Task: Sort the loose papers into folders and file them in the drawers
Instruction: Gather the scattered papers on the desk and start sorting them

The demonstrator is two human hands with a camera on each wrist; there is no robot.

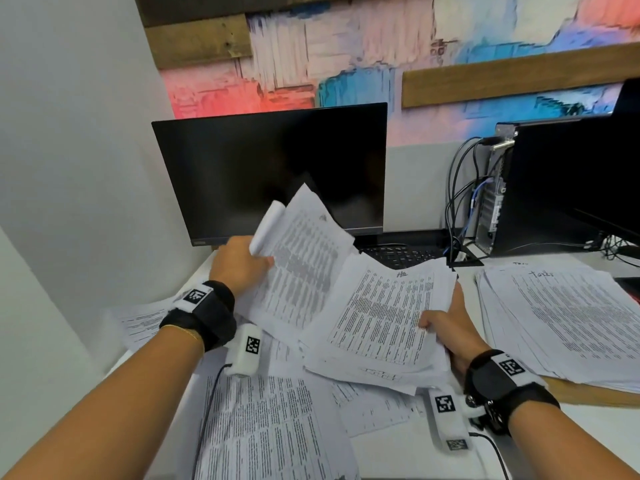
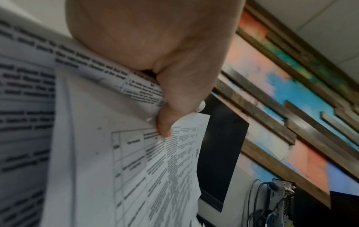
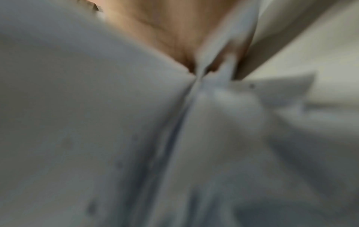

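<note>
Head view: your left hand (image 1: 242, 263) pinches the left edge of a white printed sheet with dense text columns (image 1: 301, 258), lifted and tilted up in front of the black flat monitor (image 1: 270, 168); the sheet's top-left corner curls into a roll above your knuckles. Left wrist view confirms it: thumb and fingers (image 2: 165, 122) are curled tight on the paper edge, a printed table visible on the sheet below them.

Your right hand (image 1: 446, 327) grips a second white printed sheet with a handwritten mark at its top (image 1: 384, 313), thumb on the face near its right edge, fingers underneath. It sits lower than the first sheet, further from the monitor and toward you, overlapping the first sheet's lower edge. Right wrist view is too blurred to add anything beyond skin against paper.

Under both hands, loose white printed papers (image 1: 273, 427) are scattered over the white desk (image 1: 588, 431), on your side of the monitor. Right of the monitor's base line, a neater stack of white printed pages (image 1: 561, 317) lies on the desk. A black keyboard (image 1: 401, 254) sits just below the monitor, a black desktop computer with cables (image 1: 554, 188) to the monitor's right.
</note>
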